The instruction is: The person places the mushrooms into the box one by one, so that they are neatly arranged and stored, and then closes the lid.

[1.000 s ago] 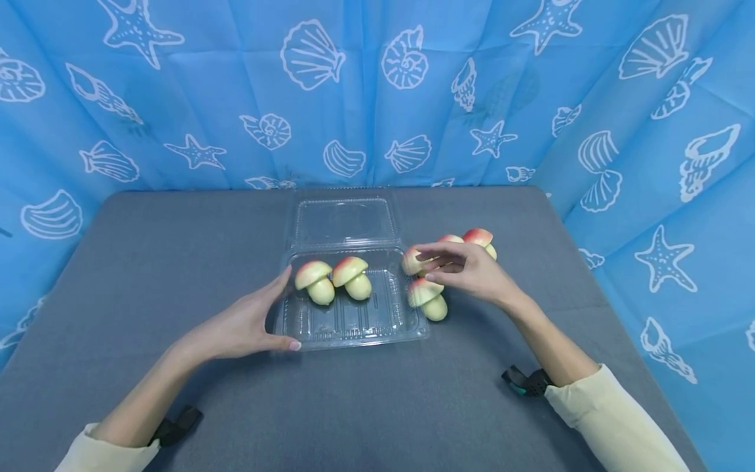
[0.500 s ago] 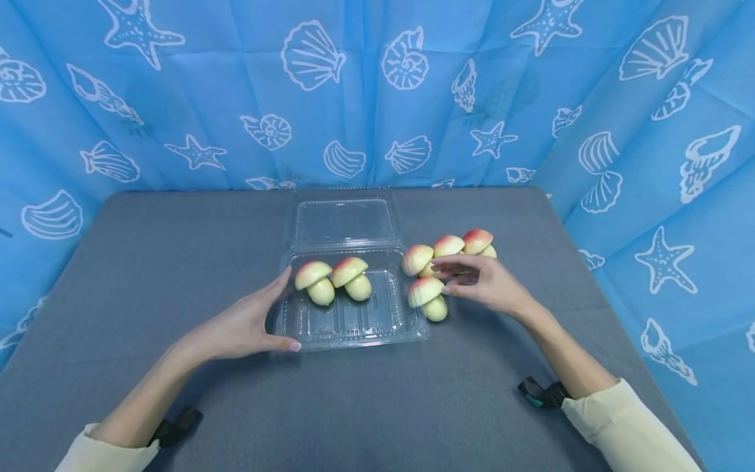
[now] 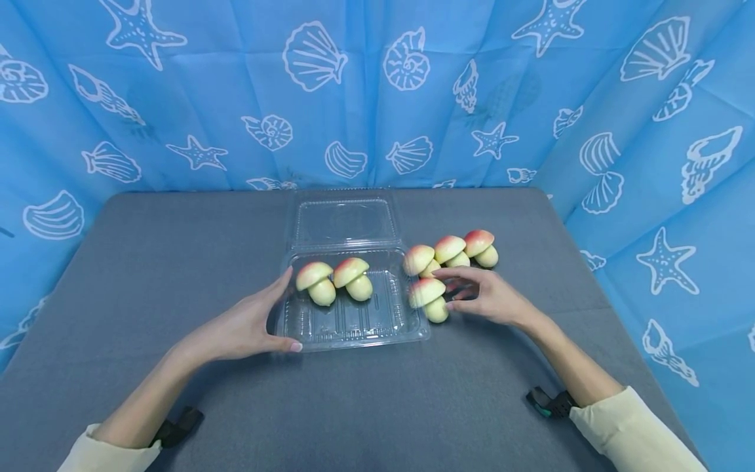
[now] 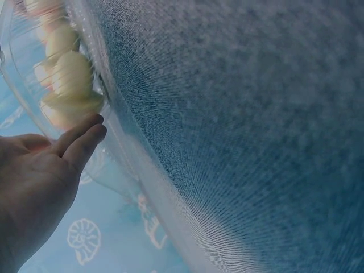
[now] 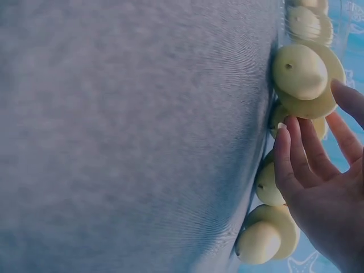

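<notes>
A clear plastic clamshell box (image 3: pixel 354 337) lies with its lid (image 3: pixel 345 219) folded back. Two mushroom-shaped pieces, one at the left (image 3: pixel 322 292) and one beside it (image 3: pixel 358 287), rest inside, pale yellow with red-tinged caps. My left hand (image 3: pixel 250 324) touches the box's left side, thumb and fingers spread; the left wrist view shows straight fingers (image 4: pixel 85 139) against the plastic. Several similar mushrooms lie right of the box. Beside the nearest mushroom (image 3: pixel 437 310) is my right hand (image 3: pixel 489 298), its fingers loosely bent around the cap's side without a visible grip.
Behind the right hand, a row of mushrooms (image 3: pixel 451 249) runs to the back right, close together. A grey cloth (image 3: pixel 177 262) covers the table, and a blue shell-print curtain (image 3: pixel 366 98) hangs along its back and right side.
My right hand has drawn back from the rear mushrooms and come down toward the nearest one, uncovering the row behind. The left hand and the box have stayed put.
</notes>
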`<state>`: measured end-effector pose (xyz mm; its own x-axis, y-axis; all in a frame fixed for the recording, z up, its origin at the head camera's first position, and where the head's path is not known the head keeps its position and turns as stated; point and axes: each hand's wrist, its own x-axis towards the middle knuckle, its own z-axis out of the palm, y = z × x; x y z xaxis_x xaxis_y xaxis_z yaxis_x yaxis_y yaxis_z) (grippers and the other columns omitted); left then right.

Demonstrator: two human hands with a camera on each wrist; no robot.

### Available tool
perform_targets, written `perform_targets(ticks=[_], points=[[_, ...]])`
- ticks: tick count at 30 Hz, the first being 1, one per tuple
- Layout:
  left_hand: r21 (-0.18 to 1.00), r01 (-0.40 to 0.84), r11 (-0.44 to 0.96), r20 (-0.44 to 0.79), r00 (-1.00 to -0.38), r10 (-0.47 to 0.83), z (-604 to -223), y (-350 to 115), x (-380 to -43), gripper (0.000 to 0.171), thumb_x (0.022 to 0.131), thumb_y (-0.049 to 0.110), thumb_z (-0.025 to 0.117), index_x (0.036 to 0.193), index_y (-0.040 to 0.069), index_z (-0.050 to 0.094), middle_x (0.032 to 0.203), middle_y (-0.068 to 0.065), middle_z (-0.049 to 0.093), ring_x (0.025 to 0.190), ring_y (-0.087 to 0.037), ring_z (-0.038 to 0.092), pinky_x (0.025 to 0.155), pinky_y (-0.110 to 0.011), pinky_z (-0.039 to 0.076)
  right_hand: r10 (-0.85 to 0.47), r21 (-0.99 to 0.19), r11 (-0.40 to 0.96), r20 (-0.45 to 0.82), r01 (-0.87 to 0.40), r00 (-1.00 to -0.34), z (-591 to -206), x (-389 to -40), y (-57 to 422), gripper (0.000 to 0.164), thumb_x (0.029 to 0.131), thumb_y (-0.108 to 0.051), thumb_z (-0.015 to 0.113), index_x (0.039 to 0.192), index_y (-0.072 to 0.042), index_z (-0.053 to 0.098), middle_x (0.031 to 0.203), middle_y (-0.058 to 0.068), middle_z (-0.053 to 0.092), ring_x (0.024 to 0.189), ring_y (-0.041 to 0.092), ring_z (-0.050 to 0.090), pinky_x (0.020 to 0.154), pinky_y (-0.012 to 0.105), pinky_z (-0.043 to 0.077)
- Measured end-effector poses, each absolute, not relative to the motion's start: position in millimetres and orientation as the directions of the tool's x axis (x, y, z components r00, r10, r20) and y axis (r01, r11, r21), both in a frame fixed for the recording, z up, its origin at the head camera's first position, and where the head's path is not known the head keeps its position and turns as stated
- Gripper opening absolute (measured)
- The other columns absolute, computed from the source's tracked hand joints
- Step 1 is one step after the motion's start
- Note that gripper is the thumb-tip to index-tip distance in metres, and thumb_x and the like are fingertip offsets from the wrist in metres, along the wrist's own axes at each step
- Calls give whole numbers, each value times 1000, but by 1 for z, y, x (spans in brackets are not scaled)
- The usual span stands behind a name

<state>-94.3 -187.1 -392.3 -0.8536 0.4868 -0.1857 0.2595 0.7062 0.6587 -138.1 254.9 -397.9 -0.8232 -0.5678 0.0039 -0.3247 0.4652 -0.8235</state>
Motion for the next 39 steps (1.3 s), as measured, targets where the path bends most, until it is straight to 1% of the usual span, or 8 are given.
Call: perform_targets(ticks=[6, 9, 12, 18, 23, 32, 36, 39], points=[[652, 255, 714, -193, -855, 481, -392, -186, -94, 126, 75, 48, 85, 160, 7, 1, 162, -23, 11, 146, -44, 19, 113, -61, 25, -568, -860, 443, -49, -255, -822, -403, -135, 253, 62, 84, -5, 79, 142, -9, 55, 136, 12, 58, 106, 33, 65, 88, 40, 56], [653, 252, 714, -194, -856, 480, -392, -185, -94, 127, 74, 47, 86, 160, 7, 0, 162, -23, 13, 146, -43, 20, 113, -61, 25, -572, -865, 435, -51, -250, -819, -405, -134, 252, 67, 83, -5, 80, 144, -9, 52, 138, 14, 56, 106, 34, 64, 87, 42, 56], [656, 250, 712, -194, -856, 479, -392, -185, -95, 127, 74, 46, 86, 160, 7, 0, 162, -23, 13, 146, -43, 21, 113, -61, 26, -570, -858, 442, -42, -262, -821, -408, -133, 250, 70, 83, -6, 81, 145, -10, 51, 138, 13, 56, 103, 31, 65, 85, 41, 56], [657, 246, 712, -197, -856, 478, -393, -185, -95, 128, 74, 46, 86, 160, 8, 0, 163, -22, 14, 146, -41, 21, 114, -59, 25, -557, -861, 437, -32, -259, -830, -410, -132, 247, 70, 81, -6, 82, 144, -12, 53, 132, 11, 60, 97, 29, 68, 81, 36, 58], [656, 248, 713, -197, -855, 479, -393, -186, -95, 127, 74, 47, 85, 160, 8, 0, 162, -22, 16, 146, -42, 22, 113, -61, 26, -546, -871, 434, -50, -231, -836, -409, -130, 246, 68, 81, -5, 82, 143, -14, 54, 130, 8, 62, 95, 30, 68, 79, 35, 58], [663, 252, 705, -192, -853, 485, -393, -186, -95, 127, 75, 45, 86, 160, 8, -1, 162, -23, 17, 146, -41, 23, 112, -60, 27, -535, -873, 422, -20, -246, -845, -406, -131, 256, 68, 82, -6, 81, 143, -9, 53, 125, 12, 64, 94, 30, 68, 77, 35, 58], [661, 261, 703, -184, -852, 490, -393, -186, -95, 127, 75, 46, 85, 160, 7, -1, 161, -24, 18, 145, -41, 23, 112, -61, 28, -514, -876, 422, -20, -233, -858, -400, -131, 260, 68, 82, -8, 82, 143, -11, 53, 124, 10, 65, 94, 29, 68, 76, 35, 58], [660, 265, 703, -181, -852, 491, -393, -186, -95, 127, 75, 47, 85, 160, 7, -1, 161, -24, 19, 145, -42, 23, 112, -60, 27, -512, -877, 416, -6, -242, -859, -397, -132, 262, 68, 82, -8, 82, 144, -13, 53, 118, 10, 67, 91, 28, 68, 76, 34, 57]])
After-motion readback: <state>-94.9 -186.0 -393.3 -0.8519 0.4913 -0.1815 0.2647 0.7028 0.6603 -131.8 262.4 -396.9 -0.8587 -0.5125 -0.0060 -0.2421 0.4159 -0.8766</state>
